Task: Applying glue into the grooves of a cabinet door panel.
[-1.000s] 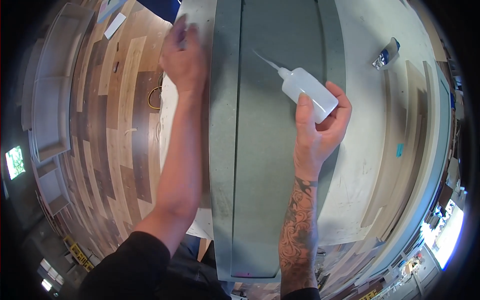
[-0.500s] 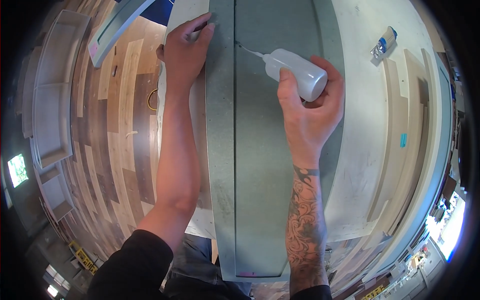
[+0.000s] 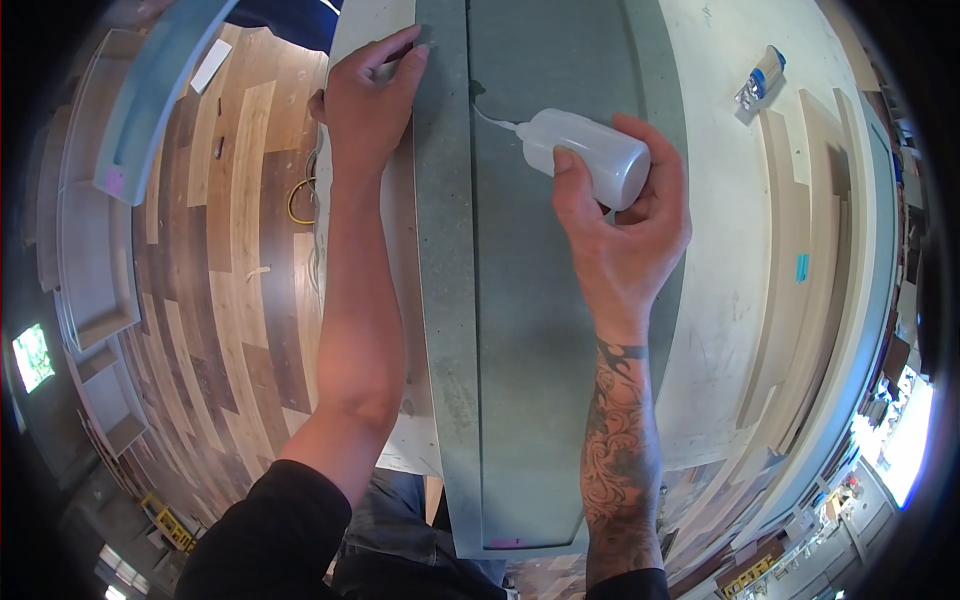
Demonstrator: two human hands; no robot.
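The right hand (image 3: 630, 245) grips a bottle (image 3: 583, 150) between thumb and fingers; the left hand (image 3: 368, 105) curls loosely, thumb and forefinger slightly apart, at the grey-green panel's (image 3: 530, 350) left edge; open panel surface runs to its near edge, with pale tabletop (image 3: 715, 300) rightward; the bottle, translucent white, tilts over the panel, its thin nozzle (image 3: 497, 123) reaching the inner groove (image 3: 474, 220).

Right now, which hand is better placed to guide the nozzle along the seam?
Likely the right hand: it holds the bottle, nozzle near the seam. The left hand, by the panel, holds no bottle.
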